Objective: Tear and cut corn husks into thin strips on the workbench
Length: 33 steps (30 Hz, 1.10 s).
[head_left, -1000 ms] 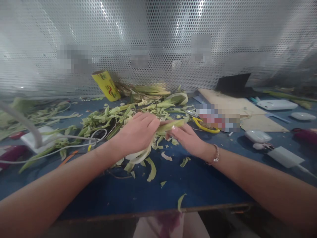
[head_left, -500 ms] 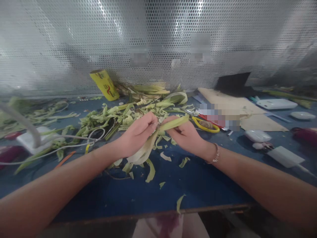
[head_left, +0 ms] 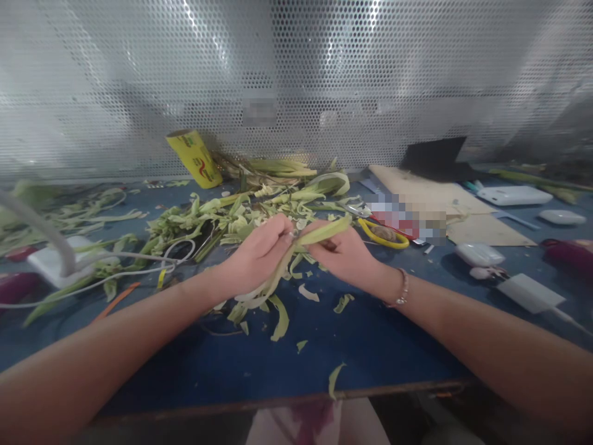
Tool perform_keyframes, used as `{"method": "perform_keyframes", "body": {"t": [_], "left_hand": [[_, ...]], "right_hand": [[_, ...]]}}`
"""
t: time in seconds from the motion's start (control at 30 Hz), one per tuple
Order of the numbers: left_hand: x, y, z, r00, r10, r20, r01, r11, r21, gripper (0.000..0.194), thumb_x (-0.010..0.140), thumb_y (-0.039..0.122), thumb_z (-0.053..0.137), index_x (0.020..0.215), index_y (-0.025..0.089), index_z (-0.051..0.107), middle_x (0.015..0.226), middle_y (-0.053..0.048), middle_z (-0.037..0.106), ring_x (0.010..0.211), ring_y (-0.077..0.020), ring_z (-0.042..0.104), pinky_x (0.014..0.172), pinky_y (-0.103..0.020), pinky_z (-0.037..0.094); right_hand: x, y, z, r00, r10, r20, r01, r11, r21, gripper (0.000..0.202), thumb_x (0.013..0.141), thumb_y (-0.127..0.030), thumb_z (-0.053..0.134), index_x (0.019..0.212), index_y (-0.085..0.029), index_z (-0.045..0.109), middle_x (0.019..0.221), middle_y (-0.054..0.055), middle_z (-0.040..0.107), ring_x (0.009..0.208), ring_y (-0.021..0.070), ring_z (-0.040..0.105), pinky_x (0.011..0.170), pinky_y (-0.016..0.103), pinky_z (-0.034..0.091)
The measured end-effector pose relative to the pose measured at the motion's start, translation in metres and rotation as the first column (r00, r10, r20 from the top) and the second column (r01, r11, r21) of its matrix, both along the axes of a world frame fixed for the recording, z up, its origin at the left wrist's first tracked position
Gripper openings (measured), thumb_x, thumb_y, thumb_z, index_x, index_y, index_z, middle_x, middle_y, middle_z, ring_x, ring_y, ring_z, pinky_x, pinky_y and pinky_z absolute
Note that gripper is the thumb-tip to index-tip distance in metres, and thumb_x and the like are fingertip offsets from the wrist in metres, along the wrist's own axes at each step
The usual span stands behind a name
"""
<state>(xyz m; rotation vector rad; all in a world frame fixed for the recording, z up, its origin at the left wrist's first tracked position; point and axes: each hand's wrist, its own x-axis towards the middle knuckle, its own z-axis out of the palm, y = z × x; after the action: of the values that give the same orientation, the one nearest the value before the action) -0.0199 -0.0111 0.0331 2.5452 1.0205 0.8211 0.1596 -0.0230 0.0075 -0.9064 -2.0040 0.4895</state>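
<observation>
At the left end of the blue tabletop [head_left: 370, 349], a dark purple object [head_left: 13, 285] lies by the edge of view, next to a white block [head_left: 44, 269] partly hidden by a thick grey tube [head_left: 65, 254]. A thin grey cable curls rightward from there over green trimmings, and a flat orange strip [head_left: 115, 301] lies just beyond the left forearm. Farther back, a yellow printed cylinder [head_left: 197, 162] leans to the left near the perforated metal panel [head_left: 296, 55]. A tangled heap of pale green leaves and stalks [head_left: 180, 225] spreads from here to the middle.

In front of that heap, the left hand [head_left: 254, 256] is closed, its fingertips pinching a long, flat, pale green leaf strip [head_left: 328, 230]. The strip slants up to the right across the right hand [head_left: 345, 256], whose curled fingers grip it from beneath; a thin bracelet [head_left: 403, 287] circles that wrist.

Beyond the right hand sits a yellow loop-shaped handle [head_left: 386, 241], then tan cardboard [head_left: 491, 230], a small white rounded case [head_left: 479, 254] and a white rectangular adapter [head_left: 530, 293] with its cord.
</observation>
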Motion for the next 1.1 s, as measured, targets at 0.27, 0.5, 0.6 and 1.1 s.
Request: {"method": "perform_keyframes", "body": {"t": [0.27, 0.5, 0.6, 1.1], "left_hand": [[0.002, -0.002, 0.003, 0.999, -0.035, 0.007, 0.035, 0.998, 0.054, 0.019, 0.088, 0.022, 0.029, 0.07, 0.02, 0.035, 0.068, 0.0, 0.04, 0.062, -0.0121, 0.038, 0.058, -0.027, 0.033], [0.002, -0.005, 0.001, 0.996, -0.041, 0.079, 0.035, 0.997, 0.074, 0.015, 0.086, 0.02, 0.032, 0.072, 0.02, 0.037, 0.067, 0.0, 0.042, 0.06, -0.0122, 0.038, 0.057, -0.028, 0.033], [0.003, -0.006, -0.002, 0.99, -0.048, 0.136, 0.039, 0.997, 0.073, 0.015, 0.087, 0.02, 0.031, 0.072, 0.02, 0.037, 0.07, 0.0, 0.043, 0.063, -0.0124, 0.038, 0.059, -0.028, 0.034], [0.003, -0.003, -0.009, 0.976, 0.001, 0.218, 0.043, 0.98, -0.195, 0.027, 0.092, 0.033, 0.028, 0.07, 0.019, 0.038, 0.066, 0.001, 0.038, 0.059, -0.0111, 0.035, 0.057, -0.026, 0.033]], "right_hand": [[-0.004, -0.005, 0.002, 0.997, -0.038, -0.06, 0.035, 0.998, -0.047, 0.036, 0.076, -0.019, 0.047, 0.053, -0.02, 0.02, 0.05, -0.006, 0.023, 0.049, 0.0049, 0.023, 0.046, 0.02, 0.02], [-0.005, -0.006, 0.004, 0.987, -0.013, -0.158, -0.009, 0.99, -0.139, 0.024, 0.074, -0.019, 0.05, 0.053, -0.018, 0.038, 0.049, -0.007, 0.026, 0.047, 0.005, 0.023, 0.044, 0.02, 0.019], [-0.004, -0.005, 0.003, 0.985, 0.025, -0.172, -0.051, 0.987, -0.15, 0.018, 0.075, -0.021, 0.051, 0.058, -0.017, 0.048, 0.048, -0.007, 0.027, 0.046, 0.0048, 0.022, 0.042, 0.02, 0.018], [0.001, -0.001, -0.001, 0.996, -0.028, -0.081, 0.019, 0.993, -0.113, 0.031, 0.078, -0.027, 0.051, 0.053, -0.018, 0.035, 0.05, -0.006, 0.026, 0.049, 0.0058, 0.024, 0.045, 0.021, 0.021]]}}
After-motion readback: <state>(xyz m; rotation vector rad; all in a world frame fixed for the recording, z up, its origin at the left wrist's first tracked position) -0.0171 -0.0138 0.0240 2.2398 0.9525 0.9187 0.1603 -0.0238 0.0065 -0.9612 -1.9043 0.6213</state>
